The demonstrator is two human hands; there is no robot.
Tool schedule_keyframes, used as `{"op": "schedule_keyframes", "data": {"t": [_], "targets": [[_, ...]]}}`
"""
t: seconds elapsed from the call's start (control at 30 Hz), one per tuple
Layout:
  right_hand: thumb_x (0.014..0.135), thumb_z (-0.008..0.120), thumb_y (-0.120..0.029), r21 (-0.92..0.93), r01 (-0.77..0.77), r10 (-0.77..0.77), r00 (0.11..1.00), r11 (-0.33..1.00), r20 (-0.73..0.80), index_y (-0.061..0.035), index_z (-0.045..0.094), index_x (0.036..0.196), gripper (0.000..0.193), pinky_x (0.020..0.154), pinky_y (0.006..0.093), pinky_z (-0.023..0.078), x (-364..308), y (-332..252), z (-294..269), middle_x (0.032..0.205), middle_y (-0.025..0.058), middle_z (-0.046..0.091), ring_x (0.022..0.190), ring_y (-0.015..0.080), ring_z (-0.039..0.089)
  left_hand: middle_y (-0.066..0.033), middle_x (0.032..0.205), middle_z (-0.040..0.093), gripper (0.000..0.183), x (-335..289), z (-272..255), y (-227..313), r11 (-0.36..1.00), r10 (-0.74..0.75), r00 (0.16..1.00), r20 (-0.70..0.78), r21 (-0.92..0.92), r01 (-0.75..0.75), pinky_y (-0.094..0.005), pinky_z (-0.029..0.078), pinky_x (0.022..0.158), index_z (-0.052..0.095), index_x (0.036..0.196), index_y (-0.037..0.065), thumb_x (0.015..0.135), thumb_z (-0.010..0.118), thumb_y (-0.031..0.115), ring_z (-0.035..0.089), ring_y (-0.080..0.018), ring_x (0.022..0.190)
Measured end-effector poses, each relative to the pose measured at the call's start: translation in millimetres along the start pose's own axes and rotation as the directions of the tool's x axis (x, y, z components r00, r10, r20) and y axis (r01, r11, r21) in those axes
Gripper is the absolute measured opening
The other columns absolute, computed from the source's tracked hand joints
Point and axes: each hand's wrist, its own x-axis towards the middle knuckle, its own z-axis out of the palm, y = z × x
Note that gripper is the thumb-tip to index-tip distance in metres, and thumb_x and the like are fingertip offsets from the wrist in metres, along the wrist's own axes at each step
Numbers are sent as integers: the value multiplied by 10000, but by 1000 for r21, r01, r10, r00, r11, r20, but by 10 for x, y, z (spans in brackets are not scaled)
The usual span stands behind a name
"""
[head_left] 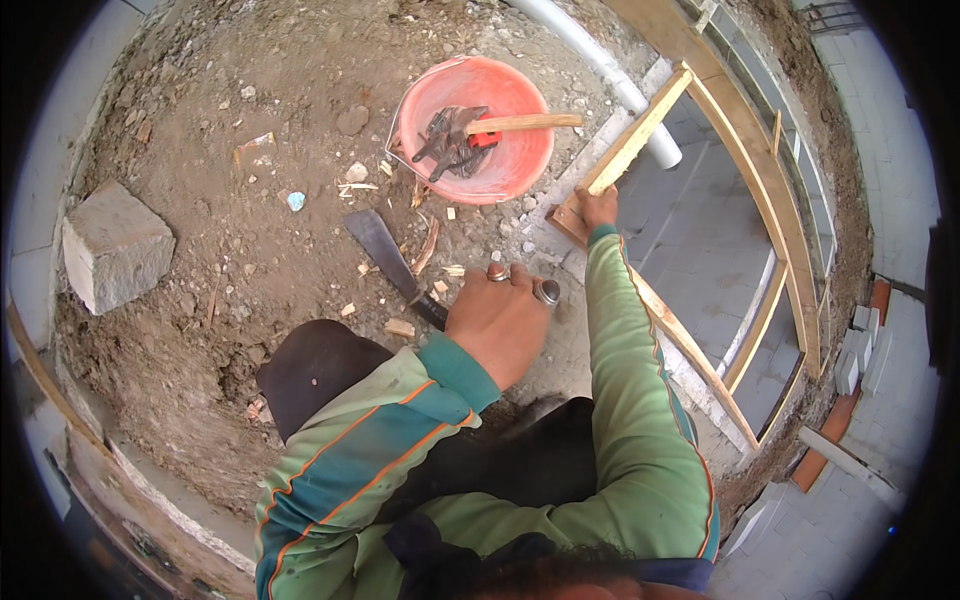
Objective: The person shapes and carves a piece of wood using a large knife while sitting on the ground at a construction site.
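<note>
My left hand (500, 325), with rings on two fingers, is closed over the dark handle of a machete (385, 255). The handle's end disappears beneath the palm, and the broad blade points away to the upper left, close to the ground. Farther off to the right, my right hand (598, 207) is wrapped round a wooden batten (640, 135) at the near left corner of a wooden frame (745, 165). Its fingertips are hidden by the wood. Small wood chips (400, 328) lie scattered round the blade.
A red bucket (530, 95) beyond my hands holds a wooden-handled hammer (525, 122) and other tools. A white pipe (590, 55) runs above the frame's opening. At far left sits a stone block (118, 250). Light blocks (855, 350) are stacked at the right.
</note>
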Motion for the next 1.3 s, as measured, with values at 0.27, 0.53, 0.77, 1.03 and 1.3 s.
{"op": "schedule_keyframes", "data": {"t": [0.27,0.53,0.77,1.03,1.3], "targets": [[775,816,-340,-151,113,-116,993,982,-10,96,407,1405,868,1034,409,462,55,242,-31,1300,310,603,1218,398,605,-198,1185,633,252,12,3,80,997,80,997,7,-10,-80,-453,496,854,759,944,42,805,743,251,664,-398,1034],[765,821,-355,-235,68,-83,995,970,-53,98,446,1398,863,1036,416,463,-116,-28,-9,1273,313,622,1210,415,609,-185,1200,635,346,18,64,-15,997,59,998,-29,47,-57,-449,500,861,732,1025,9,815,746,283,653,-398,1065],[750,800,-274,23,82,-79,991,996,-107,100,553,1317,723,1021,408,466,-15,187,-3,1243,309,647,1186,404,629,-203,1217,630,465,82,78,-27,996,55,998,34,62,-57,-440,499,879,671,1157,6,820,763,314,647,-399,1078],[860,646,-166,520,61,-12,995,852,-97,2,609,1110,304,693,438,559,19,173,-62,999,155,684,838,255,682,-187,1149,641,420,88,119,-8,998,32,999,-36,56,-30,-458,490,886,678,1099,19,822,767,323,655,-392,1059],[972,669,-349,950,-230,-59,967,214,247,-118,534,1131,312,611,343,486,-312,-282,-413,945,92,632,816,191,636,-222,1279,601,481,141,-249,74,1000,31,990,137,-6,-31,-498,464,972,685,1144,-14,849,738,362,639,-409,1112]]}}
